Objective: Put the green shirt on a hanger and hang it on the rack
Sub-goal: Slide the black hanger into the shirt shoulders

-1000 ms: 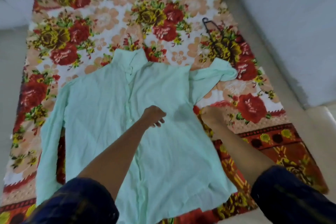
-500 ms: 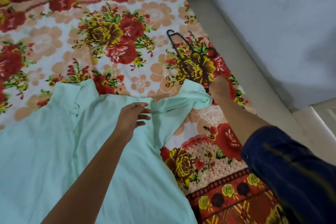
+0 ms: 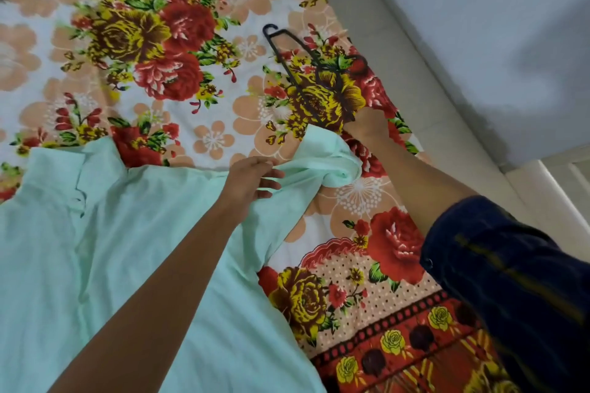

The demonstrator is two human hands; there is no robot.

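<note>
The pale green shirt (image 3: 134, 249) lies flat on the flowered bedsheet (image 3: 178, 124), collar toward the far left, one short sleeve bunched at the right. My left hand (image 3: 252, 182) rests on the shirt's right shoulder with fingers spread, touching the fabric near the sleeve. A thin black hanger (image 3: 314, 73) lies on the sheet beyond the sleeve, hook pointing away. My right hand (image 3: 367, 126) has reached its near end and its fingers curl around that end. The rack is not in view.
The bed's right edge runs along a pale ledge (image 3: 415, 67) under a grey-white wall (image 3: 495, 25). A white piece of furniture (image 3: 549, 188) stands at the right. My dark blue sleeve (image 3: 517, 297) fills the lower right corner.
My view has swung right and closer to the bed. My right hand moved from the shirt's hem side, past the sleeve, up to the hanger. My left hand slid up the shirt toward the right shoulder.
</note>
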